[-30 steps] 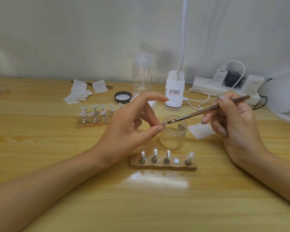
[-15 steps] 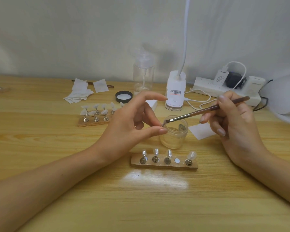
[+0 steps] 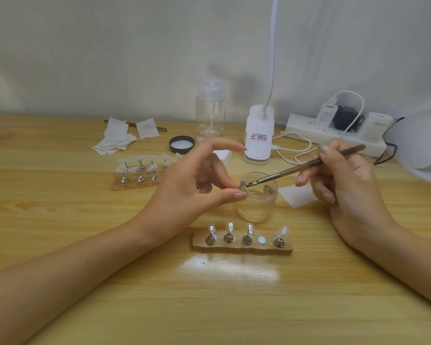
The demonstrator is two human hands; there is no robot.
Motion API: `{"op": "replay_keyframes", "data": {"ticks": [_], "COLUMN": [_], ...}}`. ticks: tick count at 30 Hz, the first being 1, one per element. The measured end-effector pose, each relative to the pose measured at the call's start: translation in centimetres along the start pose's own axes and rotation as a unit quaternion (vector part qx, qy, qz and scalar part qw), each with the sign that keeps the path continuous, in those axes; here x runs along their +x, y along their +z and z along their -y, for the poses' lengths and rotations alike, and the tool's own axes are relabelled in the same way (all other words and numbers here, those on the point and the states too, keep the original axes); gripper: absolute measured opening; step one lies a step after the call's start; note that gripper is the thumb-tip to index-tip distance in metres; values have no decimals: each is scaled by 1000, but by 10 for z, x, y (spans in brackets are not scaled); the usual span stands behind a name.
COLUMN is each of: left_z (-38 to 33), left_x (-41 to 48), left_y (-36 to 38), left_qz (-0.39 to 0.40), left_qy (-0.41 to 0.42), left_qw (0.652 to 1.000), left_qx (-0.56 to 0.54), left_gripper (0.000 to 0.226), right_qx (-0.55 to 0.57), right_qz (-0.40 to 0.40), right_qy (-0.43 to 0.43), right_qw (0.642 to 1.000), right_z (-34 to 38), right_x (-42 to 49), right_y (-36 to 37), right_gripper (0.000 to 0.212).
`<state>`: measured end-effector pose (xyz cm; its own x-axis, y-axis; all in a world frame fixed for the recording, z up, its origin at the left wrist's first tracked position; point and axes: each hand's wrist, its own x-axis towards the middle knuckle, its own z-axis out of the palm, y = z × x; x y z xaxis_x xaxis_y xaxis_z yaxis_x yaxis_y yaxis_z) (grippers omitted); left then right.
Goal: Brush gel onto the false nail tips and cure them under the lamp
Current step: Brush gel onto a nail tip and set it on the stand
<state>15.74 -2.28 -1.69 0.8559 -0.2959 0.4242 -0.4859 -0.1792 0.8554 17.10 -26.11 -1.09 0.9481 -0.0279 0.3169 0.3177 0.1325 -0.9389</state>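
The left hand (image 3: 197, 185) pinches a small nail tip (image 3: 241, 182) by its metal stand, thumb and a curled finger closed on it while the index finger stretches out free above; the tip hangs just over the left rim of the glass jar (image 3: 258, 197); the right hand (image 3: 346, 180), to the jar's right, has its fingers wrapped pen-fashion round the brush (image 3: 304, 166); the brush's long axis slants from that hand down and leftward across the jar's mouth, and its bristles meet, or all but meet, the nail tip from the right; whether they touch I cannot tell. The stroke therefore turns on the bristles travelling leftward along the tip, with the left hand as the steady side; this looks like gel going on one tip, with curing not yet begun.

In front of the jar lies the wooden holder (image 3: 241, 244) with four tips upright and one bare magnet spot (image 3: 261, 239), likely this tip's seat; a white pad (image 3: 296, 195) lies just right of the jar; left and behind it stands a second holder (image 3: 137, 178); behind the jar are a black lid (image 3: 182, 144), a pump bottle (image 3: 210, 113), a white clip lamp (image 3: 259, 138) and a power strip (image 3: 334, 135); far right sits a white dome (image 3: 421, 145), possibly the curing lamp. Nothing stands between bristles and tip; the open jar beneath could catch a slip.
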Motion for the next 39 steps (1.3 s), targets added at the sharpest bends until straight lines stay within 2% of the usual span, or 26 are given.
{"op": "replay_keyframes", "data": {"ticks": [2,6,11,17,24,27,30,36,39], "left_z": [0,0,-1,-1,0,0,0,0,0], "left_x": [0,0,0,0,0,0,0,-1,-1], "left_y": [0,0,0,0,0,0,0,1,1], "left_qz": [-1,0,-2,-2,-2,-2,-4,-9,-13], "left_qy": [1,1,-2,0,5,11,17,20,27], "left_qw": [1000,1000,1000,1000,1000,1000,1000,999,998], "left_qx": [2,4,5,6,6,10,17,32,48], "left_gripper": [54,54,54,54,53,52,51,49,46], "right_qx": [22,28,10,39,28,53,32,28,50], "right_qz": [4,39,2,45,9,20,42,2,21], "right_qy": [-11,-18,4,-7,3,-9,-4,7,-8], "right_qw": [1000,999,1000,998,1000,998,999,1000,998], "right_z": [1,2,1,1,1,2,3,1,1], "right_x": [0,-1,-1,-1,0,-1,-2,0,0], "right_y": [-1,1,1,2,1,1,3,0,0], "right_gripper": [32,24,26,24,23,25,24,25,25]}}
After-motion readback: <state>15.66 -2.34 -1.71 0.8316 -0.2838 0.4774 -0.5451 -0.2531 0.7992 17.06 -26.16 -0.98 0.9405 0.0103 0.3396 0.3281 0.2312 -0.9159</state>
